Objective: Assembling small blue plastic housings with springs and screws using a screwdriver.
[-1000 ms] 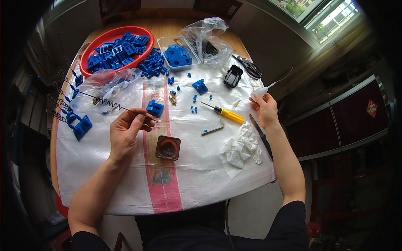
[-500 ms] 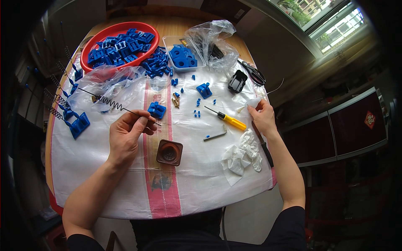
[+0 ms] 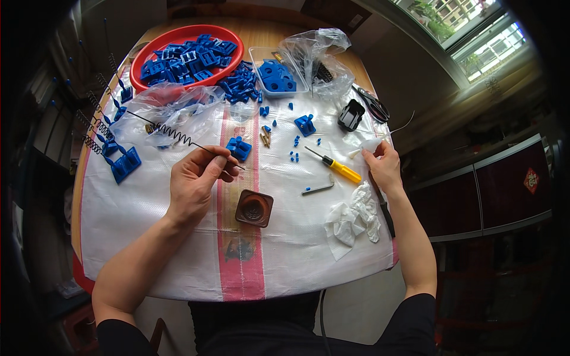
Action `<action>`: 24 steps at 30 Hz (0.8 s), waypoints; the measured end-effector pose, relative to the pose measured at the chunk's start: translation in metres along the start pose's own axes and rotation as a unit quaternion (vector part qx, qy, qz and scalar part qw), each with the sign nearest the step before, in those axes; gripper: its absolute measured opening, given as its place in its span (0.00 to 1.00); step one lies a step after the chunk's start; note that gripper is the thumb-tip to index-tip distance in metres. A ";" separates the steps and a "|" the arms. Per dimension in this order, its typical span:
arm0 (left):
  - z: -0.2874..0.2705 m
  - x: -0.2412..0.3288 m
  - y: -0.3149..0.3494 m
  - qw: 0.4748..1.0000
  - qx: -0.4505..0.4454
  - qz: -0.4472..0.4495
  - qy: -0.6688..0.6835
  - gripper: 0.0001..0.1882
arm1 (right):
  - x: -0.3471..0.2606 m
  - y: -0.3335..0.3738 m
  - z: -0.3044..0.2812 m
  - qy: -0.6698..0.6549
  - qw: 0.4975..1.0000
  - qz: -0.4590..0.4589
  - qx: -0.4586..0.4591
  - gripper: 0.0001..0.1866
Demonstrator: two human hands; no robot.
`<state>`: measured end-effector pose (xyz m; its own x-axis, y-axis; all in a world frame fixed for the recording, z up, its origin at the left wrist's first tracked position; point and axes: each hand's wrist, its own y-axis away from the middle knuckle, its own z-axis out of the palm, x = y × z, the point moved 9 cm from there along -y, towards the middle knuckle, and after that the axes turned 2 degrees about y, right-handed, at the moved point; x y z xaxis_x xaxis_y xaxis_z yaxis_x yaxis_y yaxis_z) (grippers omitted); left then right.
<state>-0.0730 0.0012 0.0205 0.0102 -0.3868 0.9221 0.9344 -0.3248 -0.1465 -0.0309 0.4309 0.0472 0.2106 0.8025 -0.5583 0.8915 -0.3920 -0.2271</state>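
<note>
A thin black wire with a coiled spring section (image 3: 172,132) slants through the air, pinched near its straight end between the thumb and fingers of my left hand (image 3: 199,178). That end sticks out beyond my fingertips, close to a blue plastic clip (image 3: 238,148) on the table. Below lies a square brown dish with a round hollow (image 3: 254,209). At the right, my right hand (image 3: 383,166) has its fingers closed at a small whitish object (image 3: 371,144), mostly hidden by the hand; a pale pointed tip (image 3: 354,153) shows beside it. A yellow-handled screwdriver (image 3: 341,169) lies to its left.
At the back stand a red basin (image 3: 238,56) of blue parts, a clear tub (image 3: 297,89) and a plastic bag (image 3: 332,83). Blue pieces with springs (image 3: 124,165) line the left edge. Scissors (image 3: 375,105), a black holder (image 3: 351,115), crumpled tissue (image 3: 350,219) and a hex key (image 3: 319,188) lie rightward.
The whole view has shifted, so the table appears slightly further right and higher. Both hands keep about the same places over the table, and the left still pinches the spring wire.
</note>
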 end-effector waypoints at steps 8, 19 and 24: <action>-0.001 0.000 0.000 1.000 0.003 0.000 -0.005 0.09 | -0.009 0.006 -0.005 -0.001 1.000 -0.001 -0.011 0.16; 0.001 0.003 0.000 1.000 0.010 0.004 0.003 0.08 | -0.078 0.064 -0.039 -0.029 0.988 -0.114 0.098 0.05; 0.001 0.003 0.002 1.000 0.005 0.007 -0.005 0.08 | -0.166 0.097 0.040 0.041 0.935 -0.311 -0.164 0.04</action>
<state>-0.0712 0.0004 0.0230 0.0264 -0.3828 0.9235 0.9377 -0.3108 -0.1557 0.0047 0.2416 0.0857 -0.3708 0.8664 -0.3344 0.9243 0.3093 -0.2237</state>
